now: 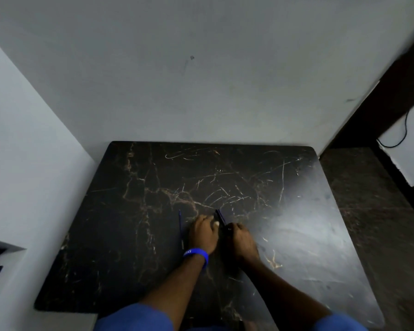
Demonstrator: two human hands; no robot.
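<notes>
Lower centre — my right hand [243, 240] curls round the dark pens [220, 216], my left hand [202, 231] against them, its hold unclear. One blue pen [180, 225] lies left, ungathered — roughly midway, I'd judge.

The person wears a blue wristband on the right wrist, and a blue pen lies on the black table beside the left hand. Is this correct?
Not fully. The head view shows the blue wristband on the left wrist, not the right. The rest holds: the blue pen lies on the black table beside the left hand.
</notes>
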